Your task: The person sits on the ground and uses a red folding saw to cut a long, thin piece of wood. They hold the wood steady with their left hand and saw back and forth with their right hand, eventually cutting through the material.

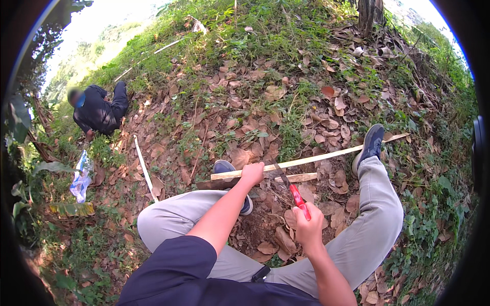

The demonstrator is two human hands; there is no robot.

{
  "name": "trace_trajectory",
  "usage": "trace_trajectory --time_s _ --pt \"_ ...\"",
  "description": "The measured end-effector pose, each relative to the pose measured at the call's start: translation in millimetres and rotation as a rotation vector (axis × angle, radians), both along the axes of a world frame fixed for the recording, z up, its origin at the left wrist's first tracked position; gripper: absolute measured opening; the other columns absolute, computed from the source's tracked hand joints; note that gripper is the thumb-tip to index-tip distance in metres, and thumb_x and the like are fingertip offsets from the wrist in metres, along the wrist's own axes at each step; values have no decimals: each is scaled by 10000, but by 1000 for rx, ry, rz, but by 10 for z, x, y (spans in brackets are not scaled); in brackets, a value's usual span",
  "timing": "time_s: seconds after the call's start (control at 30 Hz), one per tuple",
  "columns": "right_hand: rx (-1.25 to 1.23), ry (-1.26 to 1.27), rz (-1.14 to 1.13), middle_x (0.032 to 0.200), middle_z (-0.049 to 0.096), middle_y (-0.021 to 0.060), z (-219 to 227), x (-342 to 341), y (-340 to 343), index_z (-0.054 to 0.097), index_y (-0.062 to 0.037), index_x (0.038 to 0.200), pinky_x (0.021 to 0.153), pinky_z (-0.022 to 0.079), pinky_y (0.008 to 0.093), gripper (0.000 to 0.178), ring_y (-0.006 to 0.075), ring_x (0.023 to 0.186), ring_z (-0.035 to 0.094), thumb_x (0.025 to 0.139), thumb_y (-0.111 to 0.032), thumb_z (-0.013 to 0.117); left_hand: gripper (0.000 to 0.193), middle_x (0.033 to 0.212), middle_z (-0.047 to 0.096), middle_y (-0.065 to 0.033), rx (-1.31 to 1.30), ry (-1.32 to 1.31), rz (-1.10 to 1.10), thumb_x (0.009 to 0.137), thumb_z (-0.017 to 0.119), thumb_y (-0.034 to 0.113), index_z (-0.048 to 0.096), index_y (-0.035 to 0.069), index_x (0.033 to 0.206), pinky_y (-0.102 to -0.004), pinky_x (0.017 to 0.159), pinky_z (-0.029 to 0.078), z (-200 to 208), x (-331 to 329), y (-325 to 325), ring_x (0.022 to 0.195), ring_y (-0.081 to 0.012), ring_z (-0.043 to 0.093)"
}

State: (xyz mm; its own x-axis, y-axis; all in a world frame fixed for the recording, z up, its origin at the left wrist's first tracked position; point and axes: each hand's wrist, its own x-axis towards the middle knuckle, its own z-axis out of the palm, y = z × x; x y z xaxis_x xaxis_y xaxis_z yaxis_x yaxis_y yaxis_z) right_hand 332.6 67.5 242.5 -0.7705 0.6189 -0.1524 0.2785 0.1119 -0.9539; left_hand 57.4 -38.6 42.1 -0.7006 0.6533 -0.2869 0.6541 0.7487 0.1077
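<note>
- The left hand (252,174) is closed around the pale wooden strip (311,159) near its left end; finger placement beneath is hidden.
- The right hand (309,224) is wrapped around the handle of the red-handled tool (297,200); saw or knife cannot be confirmed.
- The strip lies across the front of the person, between the shoes, its far end passing by the right shoe (369,144); whether the shoe pins it cannot be told.
- The dark blade reaches the strip just beside the left hand; actual contact is unclear. Principal hazard: a skipping edge could strike those fingers, the likely cause being that closeness.
- If the far end is unsecured, the strip could roll or swing under pressure.
- A short wood piece (296,177) lies below the strip, on loose dry leaves (286,239); such footing could let a shoe slide and upset the hold.
</note>
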Motion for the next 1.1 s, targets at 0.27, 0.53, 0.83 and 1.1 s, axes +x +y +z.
trace_trajectory --time_s 0.27,0.53,0.83,1.1 --pt "89 -77 71 639 555 214 -188 -245 -162 531 28 743 596 431 457 279 355 603 580 895 -182 634 248 947 726 -177 41 38 11 839 634 206 600 51 1030 -489 772 558 -109 -24 -108 905 -360 714" --pt "-150 -9 12 582 507 77 64 -4 123 502 3 698 511 357 353 269 138 521 442 903 -122 624 211 1016 734 -144 24 3 14 866 586 144 609 73 1064 -486 799 544 -93 -23 -59 957 -330 720" --pt "33 -31 50 583 495 144 -50 -53 -25 498 16 710 539 377 419 265 249 515 473 887 -128 632 225 982 726 -165 15 40 22 844 611 175 611 60 1037 -486 784 554 -137 14 -40 932 -341 714" --pt "-195 -30 -24 567 463 60 3 41 290 491 12 673 508 327 347 279 119 539 406 873 -116 638 240 992 726 -166 50 36 45 839 603 190 617 62 1042 -502 799 536 -79 9 -29 941 -344 712"
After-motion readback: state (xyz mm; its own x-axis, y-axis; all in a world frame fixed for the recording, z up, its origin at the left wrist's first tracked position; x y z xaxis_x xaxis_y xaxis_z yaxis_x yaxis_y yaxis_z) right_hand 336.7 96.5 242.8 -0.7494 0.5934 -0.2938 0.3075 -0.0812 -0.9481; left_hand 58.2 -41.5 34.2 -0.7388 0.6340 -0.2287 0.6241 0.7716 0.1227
